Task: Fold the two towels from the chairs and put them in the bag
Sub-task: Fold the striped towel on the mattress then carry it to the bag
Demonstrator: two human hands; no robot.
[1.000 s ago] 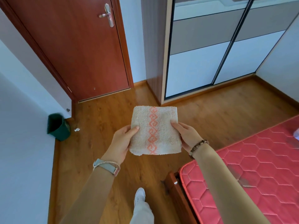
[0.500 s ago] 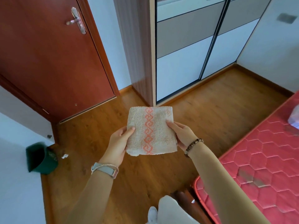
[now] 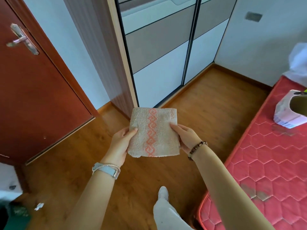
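Note:
A beige towel (image 3: 153,132) with an orange woven stripe is folded into a small square and held flat in front of me above the wooden floor. My left hand (image 3: 120,143) grips its left edge, thumb on top. On the opposite edge my right hand (image 3: 186,138) holds it the same way. At the right edge of view, a bag (image 3: 287,112) with an open mouth stands on the red mattress (image 3: 269,163). No chairs are in view.
A sliding-door wardrobe (image 3: 159,52) stands straight ahead, a red-brown door (image 3: 33,77) to the left. A white plastic bag (image 3: 298,63) lies at the mattress's far end. A green bin (image 3: 15,216) sits at the bottom left. My foot (image 3: 163,193) is on the floor.
The view has swung to the right while both hands keep hold of the folded towel. The mattress now fills more of the right side and the bag on it has come into sight.

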